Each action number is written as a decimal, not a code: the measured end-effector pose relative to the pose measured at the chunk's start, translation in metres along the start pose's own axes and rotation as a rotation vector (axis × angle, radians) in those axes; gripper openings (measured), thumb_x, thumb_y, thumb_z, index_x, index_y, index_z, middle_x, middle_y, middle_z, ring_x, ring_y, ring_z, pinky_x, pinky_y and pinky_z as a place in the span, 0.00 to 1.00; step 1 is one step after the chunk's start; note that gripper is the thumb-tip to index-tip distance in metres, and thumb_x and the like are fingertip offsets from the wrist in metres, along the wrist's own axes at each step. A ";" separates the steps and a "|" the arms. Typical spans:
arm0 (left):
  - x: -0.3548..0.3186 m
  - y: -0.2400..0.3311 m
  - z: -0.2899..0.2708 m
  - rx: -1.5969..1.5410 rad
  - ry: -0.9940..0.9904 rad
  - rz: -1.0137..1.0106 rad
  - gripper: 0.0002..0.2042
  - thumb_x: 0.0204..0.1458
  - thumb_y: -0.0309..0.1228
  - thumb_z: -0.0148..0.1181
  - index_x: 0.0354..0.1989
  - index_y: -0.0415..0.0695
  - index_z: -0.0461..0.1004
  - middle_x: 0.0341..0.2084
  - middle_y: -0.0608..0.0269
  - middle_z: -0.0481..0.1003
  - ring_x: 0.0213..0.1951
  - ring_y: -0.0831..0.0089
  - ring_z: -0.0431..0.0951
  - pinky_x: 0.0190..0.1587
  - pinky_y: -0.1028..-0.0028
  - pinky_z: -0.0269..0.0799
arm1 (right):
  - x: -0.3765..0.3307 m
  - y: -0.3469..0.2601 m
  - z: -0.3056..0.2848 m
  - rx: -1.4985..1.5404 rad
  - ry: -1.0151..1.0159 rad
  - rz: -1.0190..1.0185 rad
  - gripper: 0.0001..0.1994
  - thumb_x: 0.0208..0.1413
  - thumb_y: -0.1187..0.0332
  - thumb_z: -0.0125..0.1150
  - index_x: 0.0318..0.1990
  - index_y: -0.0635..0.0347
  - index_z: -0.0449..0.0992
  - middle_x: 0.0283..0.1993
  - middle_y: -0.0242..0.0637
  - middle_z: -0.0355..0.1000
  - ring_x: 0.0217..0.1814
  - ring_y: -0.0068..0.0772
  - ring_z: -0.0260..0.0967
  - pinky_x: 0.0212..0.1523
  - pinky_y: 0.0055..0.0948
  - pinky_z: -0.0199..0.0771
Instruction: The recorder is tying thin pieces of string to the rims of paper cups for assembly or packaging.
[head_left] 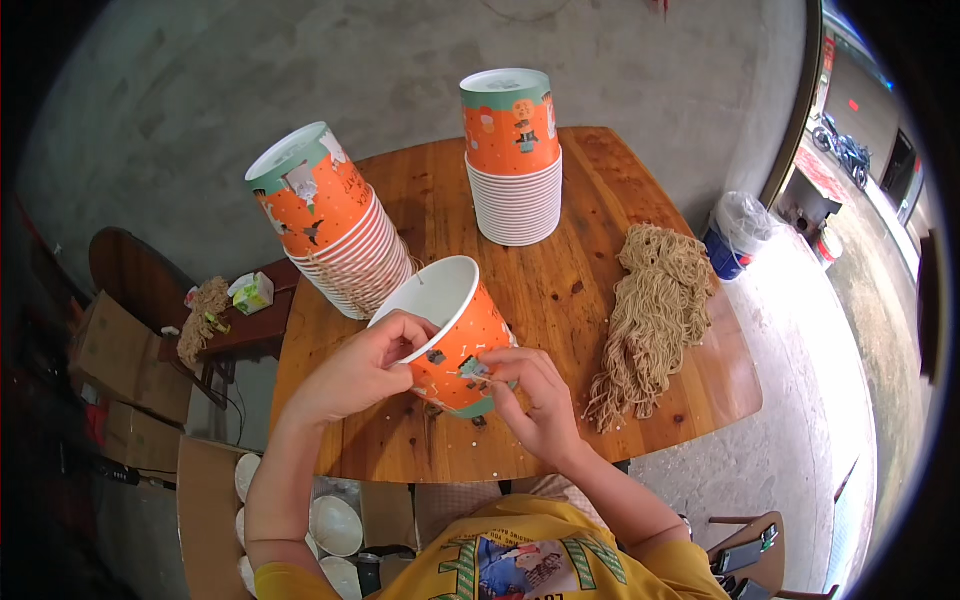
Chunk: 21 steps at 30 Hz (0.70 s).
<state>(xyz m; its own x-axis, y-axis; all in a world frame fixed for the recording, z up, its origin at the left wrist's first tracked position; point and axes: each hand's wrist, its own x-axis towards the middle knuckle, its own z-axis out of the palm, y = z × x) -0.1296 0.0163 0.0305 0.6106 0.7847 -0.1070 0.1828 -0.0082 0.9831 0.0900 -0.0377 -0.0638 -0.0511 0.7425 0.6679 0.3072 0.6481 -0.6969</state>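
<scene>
Orange patterned bucket (465, 338) tilted between our hands
Our left hand (352, 372) grips it by the rim above the wooden table (565, 330); our right hand (540, 405) curls its fingers at the printed side, though we cannot tell whether they pinch anything.

I'm taking this for a makeshift workshop: mid-frame, a varnished wooden table (560, 285) is carrying nested stacks of printed paper buckets (515, 180) and a tan cord bundle (655, 310). At left, cardboard boxes (140, 350) are crowding the edge; across the top, a bare grey plaster wall (650, 80) is rising behind. At upper right, an open doorway (800, 110) is letting me see a motorcycle (845, 152) standing outside.
</scene>
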 end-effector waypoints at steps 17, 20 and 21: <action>0.009 0.015 0.011 0.104 0.057 -0.144 0.11 0.46 0.18 0.53 0.39 0.36 0.73 0.33 0.68 0.73 0.35 0.82 0.71 0.40 0.79 0.70 | -0.003 0.011 -0.001 0.092 0.056 0.187 0.06 0.51 0.78 0.60 0.35 0.63 0.71 0.46 0.39 0.73 0.47 0.41 0.71 0.45 0.32 0.72; 0.016 0.018 0.011 0.108 0.068 -0.158 0.12 0.45 0.18 0.53 0.40 0.35 0.74 0.33 0.67 0.74 0.35 0.82 0.71 0.40 0.79 0.69 | -0.002 0.011 -0.004 0.057 0.048 0.163 0.06 0.50 0.78 0.61 0.35 0.61 0.71 0.48 0.39 0.73 0.47 0.41 0.71 0.44 0.32 0.72; 0.017 0.019 0.013 0.108 0.066 -0.158 0.12 0.45 0.18 0.53 0.40 0.35 0.74 0.33 0.67 0.74 0.35 0.82 0.71 0.40 0.79 0.69 | 0.000 0.007 -0.007 -0.034 0.015 0.028 0.07 0.49 0.79 0.61 0.35 0.62 0.71 0.50 0.41 0.72 0.49 0.43 0.70 0.47 0.34 0.73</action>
<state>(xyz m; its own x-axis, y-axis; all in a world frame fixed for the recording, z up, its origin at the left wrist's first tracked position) -0.1058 0.0220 0.0455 0.5166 0.8205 -0.2448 0.3559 0.0543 0.9329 0.0986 -0.0341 -0.0664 -0.0276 0.7576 0.6521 0.3401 0.6206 -0.7066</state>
